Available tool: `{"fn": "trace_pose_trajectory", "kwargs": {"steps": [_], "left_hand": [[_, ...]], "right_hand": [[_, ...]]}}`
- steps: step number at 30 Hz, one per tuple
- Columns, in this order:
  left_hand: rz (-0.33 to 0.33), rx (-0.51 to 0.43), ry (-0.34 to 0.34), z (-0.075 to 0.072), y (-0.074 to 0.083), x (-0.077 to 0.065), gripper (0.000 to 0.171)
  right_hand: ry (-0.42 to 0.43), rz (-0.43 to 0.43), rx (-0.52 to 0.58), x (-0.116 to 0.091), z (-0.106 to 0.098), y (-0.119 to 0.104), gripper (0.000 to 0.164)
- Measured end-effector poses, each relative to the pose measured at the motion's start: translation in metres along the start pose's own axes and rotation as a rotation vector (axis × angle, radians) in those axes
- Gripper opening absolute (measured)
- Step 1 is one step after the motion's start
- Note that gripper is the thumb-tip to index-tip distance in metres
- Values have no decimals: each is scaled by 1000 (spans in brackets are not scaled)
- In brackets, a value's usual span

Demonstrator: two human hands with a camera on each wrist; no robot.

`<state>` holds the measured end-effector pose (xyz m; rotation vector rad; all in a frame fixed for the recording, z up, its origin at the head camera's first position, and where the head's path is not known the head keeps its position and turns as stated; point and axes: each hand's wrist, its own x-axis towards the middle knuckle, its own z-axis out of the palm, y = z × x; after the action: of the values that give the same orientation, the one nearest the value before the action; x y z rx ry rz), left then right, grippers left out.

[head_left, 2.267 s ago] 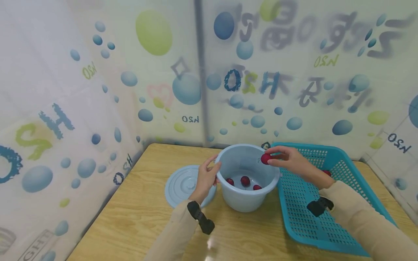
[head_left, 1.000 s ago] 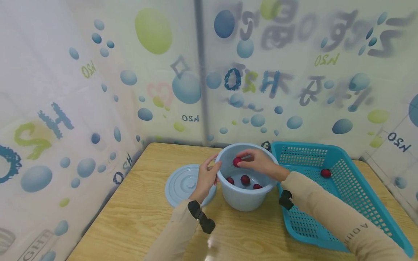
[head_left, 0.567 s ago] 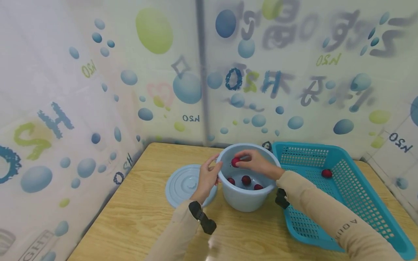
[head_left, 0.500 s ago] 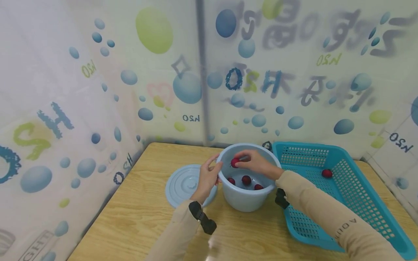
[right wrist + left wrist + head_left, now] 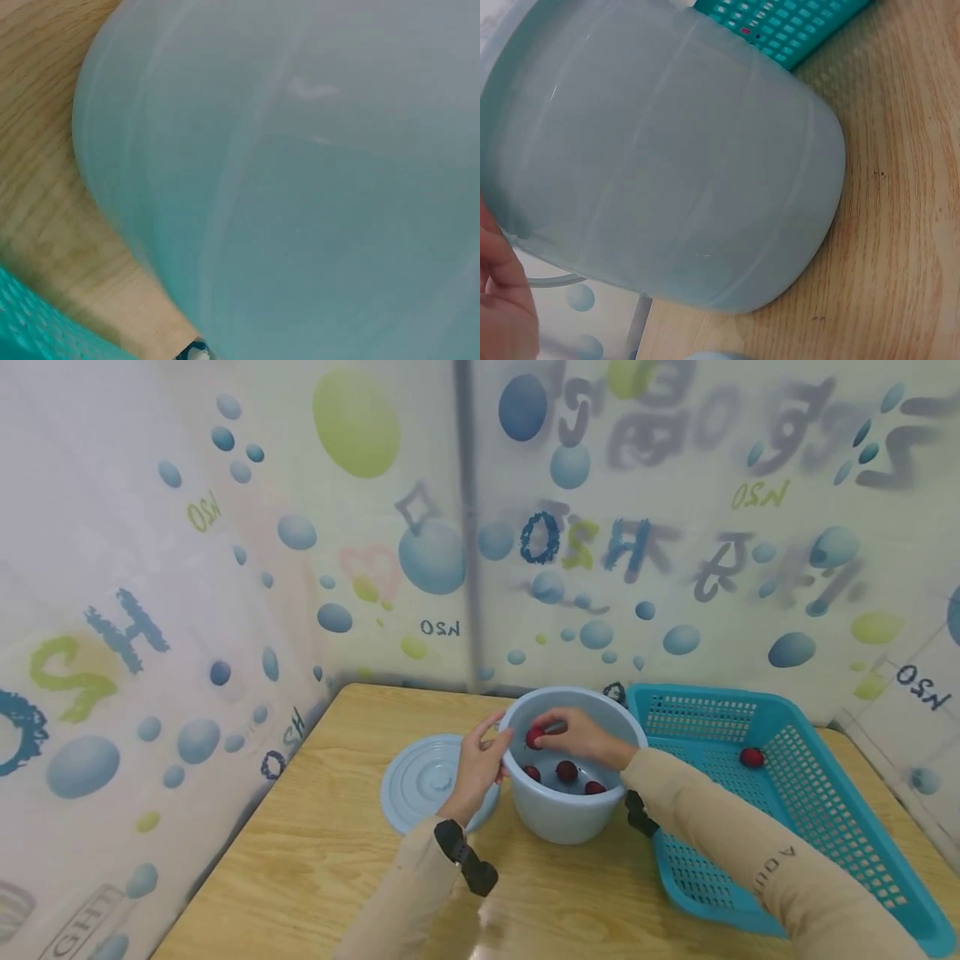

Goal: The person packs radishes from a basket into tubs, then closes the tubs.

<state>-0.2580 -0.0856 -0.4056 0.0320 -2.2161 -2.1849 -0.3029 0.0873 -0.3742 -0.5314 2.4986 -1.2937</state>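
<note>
A light blue plastic bucket stands on the table, its rim gripped on the left side by my left hand. Inside its mouth, my right hand pinches a small round red fruit between thumb and fingers. Below that lie three more dark red fruits, one of them a middle fruit on the bucket's floor. The bucket's wall fills most of the left wrist view, with part of my left hand at the edge. In the right wrist view the bucket's outside hides my right hand.
A round blue lid lies flat left of the bucket, partly behind my left hand. Right of the bucket is a teal slotted basket holding one red fruit. A patterned curtain hangs behind the wooden table.
My right hand has carried the red fruit from over the bucket's right rim to the left inside it, then slightly lower. My left hand keeps its grip on the rim.
</note>
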Motion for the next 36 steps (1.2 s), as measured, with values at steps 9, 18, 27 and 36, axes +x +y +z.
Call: {"fn": "trace_pose_trajectory", "kwargs": {"steps": [9, 18, 27, 36], "left_hand": [[6, -5, 17, -3, -1, -2, 45], [11, -2, 12, -3, 0, 0, 40], [22, -17, 10, 0, -1, 0, 40], [8, -24, -2, 0, 0, 0, 41]], "right_hand": [[-57, 72, -45, 3, 10, 2, 32], [-71, 71, -87, 3, 10, 5, 32], [-106, 59, -125, 0, 8, 4, 33], [-168, 97, -176, -3, 5, 4, 35]]}}
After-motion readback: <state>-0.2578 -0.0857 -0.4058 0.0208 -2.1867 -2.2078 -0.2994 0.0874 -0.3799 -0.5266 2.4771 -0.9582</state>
